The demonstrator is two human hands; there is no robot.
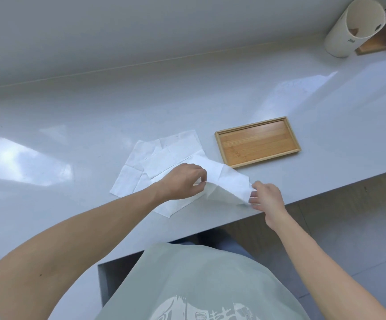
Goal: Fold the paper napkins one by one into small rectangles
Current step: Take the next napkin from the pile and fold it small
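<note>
Several white paper napkins (155,155) lie spread flat and overlapping on the grey counter. One white napkin (227,181) is lifted off the pile near the counter's front edge, creased and sagging between my hands. My left hand (182,181) pinches its left edge between thumb and fingers. My right hand (267,197) grips its right corner, just over the counter's edge. An empty wooden tray (293,139) sits to the right of the pile, its near corner close to the raised napkin.
The grey counter (72,135) runs back to a pale wall. At the far right stand a white cylindrical container (349,35) and a wooden stand (372,47) with a dark item. Below the front edge is floor and my pale green shirt (199,285).
</note>
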